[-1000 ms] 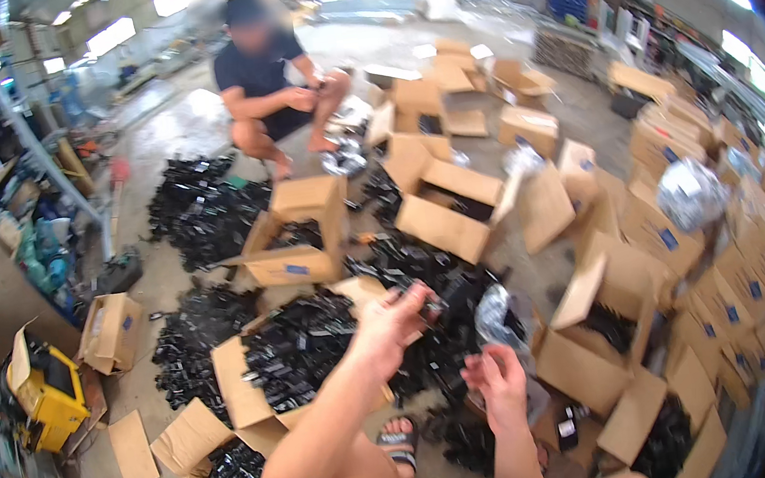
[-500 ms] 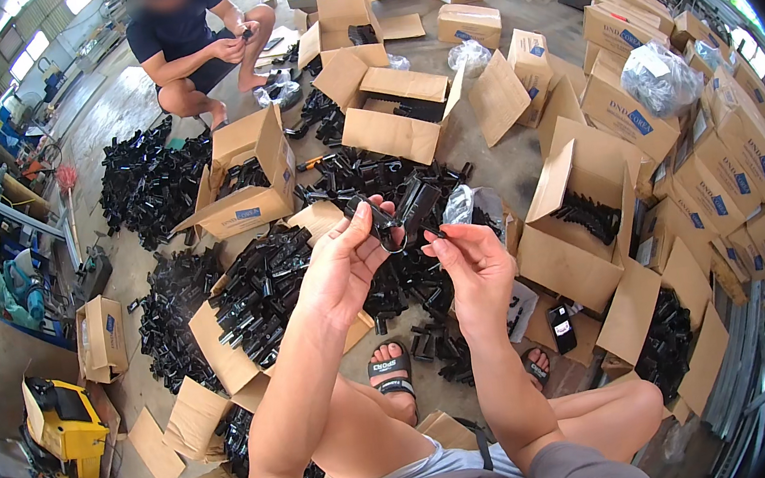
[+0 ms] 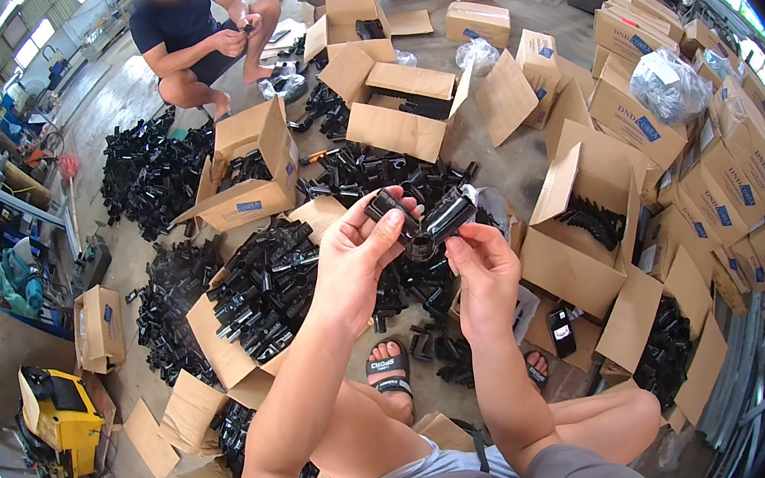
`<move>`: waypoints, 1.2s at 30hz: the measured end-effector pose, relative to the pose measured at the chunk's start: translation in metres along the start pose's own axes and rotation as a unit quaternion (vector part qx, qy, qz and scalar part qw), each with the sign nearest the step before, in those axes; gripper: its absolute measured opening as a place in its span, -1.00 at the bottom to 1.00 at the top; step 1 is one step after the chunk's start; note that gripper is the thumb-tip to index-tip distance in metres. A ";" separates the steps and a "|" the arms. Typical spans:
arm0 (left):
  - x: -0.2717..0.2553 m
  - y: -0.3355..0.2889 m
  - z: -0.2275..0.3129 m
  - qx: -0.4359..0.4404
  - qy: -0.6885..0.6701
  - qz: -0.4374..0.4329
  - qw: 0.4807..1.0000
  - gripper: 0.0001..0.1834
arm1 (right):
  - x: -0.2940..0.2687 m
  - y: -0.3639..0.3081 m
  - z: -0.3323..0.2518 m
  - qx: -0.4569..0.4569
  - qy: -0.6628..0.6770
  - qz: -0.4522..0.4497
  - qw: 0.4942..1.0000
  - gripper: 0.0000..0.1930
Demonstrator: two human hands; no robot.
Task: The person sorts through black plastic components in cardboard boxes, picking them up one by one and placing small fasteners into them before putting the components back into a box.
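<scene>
The black tubular fitting [image 3: 423,222] is held at chest height above the floor, between both hands, raised clear of the piles so its joint can be seen. It is glossy, dark, with short cylindrical arms. The left hand [image 3: 357,266] pinches one arm in a closed grip; the right hand [image 3: 484,265] clamps the other arm from below. Beneath lie heaps of black parts [image 3: 260,287] and open cardboard boxes [image 3: 582,233]; another person [image 3: 195,33] crouches beyond.

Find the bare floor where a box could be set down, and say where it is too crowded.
Bare concrete lies left of the crouching person; another strip runs between the black parts heap and the small side box. Around both hands holding the black fitting, boxes and parts crowd the floor.
</scene>
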State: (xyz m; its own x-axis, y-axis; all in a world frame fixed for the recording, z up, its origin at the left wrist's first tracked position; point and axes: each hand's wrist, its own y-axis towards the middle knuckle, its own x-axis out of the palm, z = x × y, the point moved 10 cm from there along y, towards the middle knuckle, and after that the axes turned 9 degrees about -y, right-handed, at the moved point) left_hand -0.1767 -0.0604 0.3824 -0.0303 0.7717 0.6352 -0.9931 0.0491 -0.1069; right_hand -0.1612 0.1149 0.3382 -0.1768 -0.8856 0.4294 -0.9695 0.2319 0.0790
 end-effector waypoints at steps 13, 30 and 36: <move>0.036 -0.012 0.018 0.107 0.107 -0.105 0.983 -0.51 | 0.005 -0.006 0.015 0.097 0.196 -0.065 0.974 -0.87; 0.042 -0.014 0.014 0.083 0.134 -0.154 0.975 -0.47 | 0.012 -0.021 0.017 0.147 0.254 -0.100 0.951 -0.81; 0.048 -0.018 0.009 0.066 0.120 -0.176 0.975 -0.44 | 0.001 -0.021 0.009 0.089 0.184 -0.125 0.971 -0.82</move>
State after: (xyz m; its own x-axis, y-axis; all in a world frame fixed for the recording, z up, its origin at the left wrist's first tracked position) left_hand -0.1610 -0.0302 0.4213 0.3270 0.8489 0.4153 -0.9435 0.2680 0.1949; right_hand -0.1430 0.1056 0.3289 0.1077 -0.6935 0.7123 -0.9942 -0.0733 0.0790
